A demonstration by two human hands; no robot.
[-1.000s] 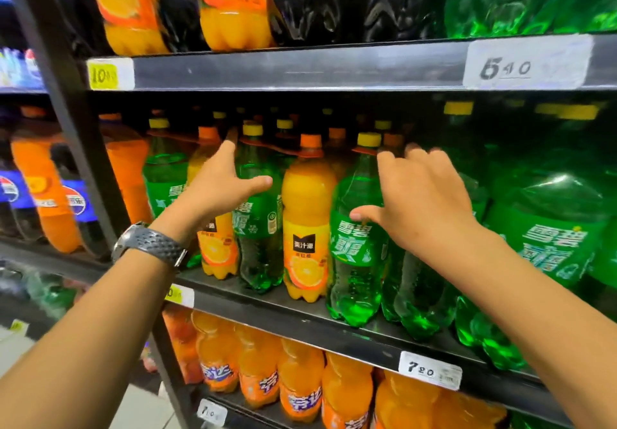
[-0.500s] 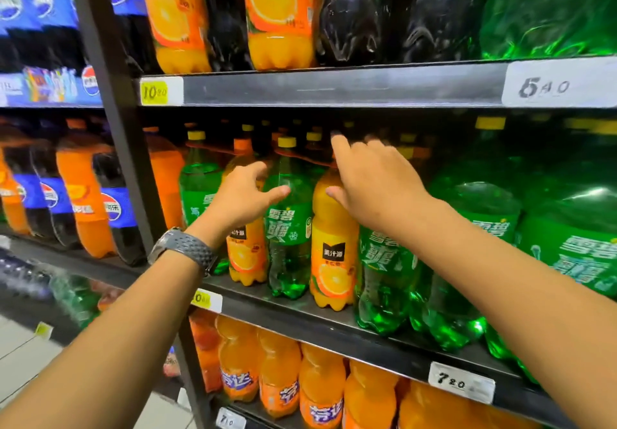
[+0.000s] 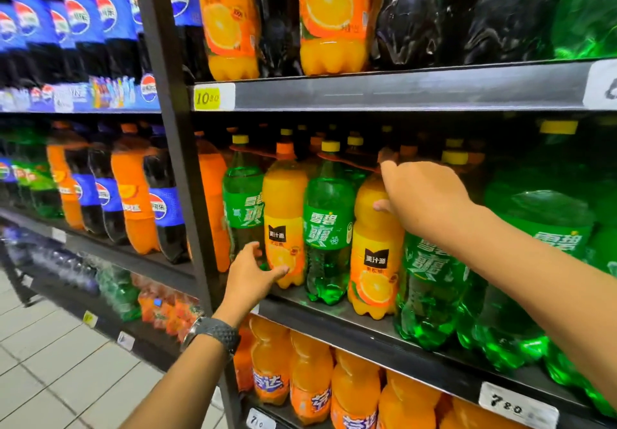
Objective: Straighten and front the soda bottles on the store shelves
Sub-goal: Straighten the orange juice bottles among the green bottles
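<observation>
On the middle shelf (image 3: 334,327), the right hand (image 3: 424,195) grips an orange juice bottle (image 3: 374,255), while at seven o'clock from it the left hand (image 3: 252,273) hovers slack-fingered beside a second orange bottle (image 3: 283,208), a green bottle (image 3: 329,228) between them.

Dark shelf (image 3: 334,327) bears upright green bottles (image 3: 329,228) and orange bottles (image 3: 283,195) alternating along its front; a price tag (image 3: 517,408) sits on its edge.

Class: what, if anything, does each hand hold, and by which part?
The right hand grips an orange juice bottle by its shoulder, just under the neck. The left hand is open and holds nothing.
</observation>
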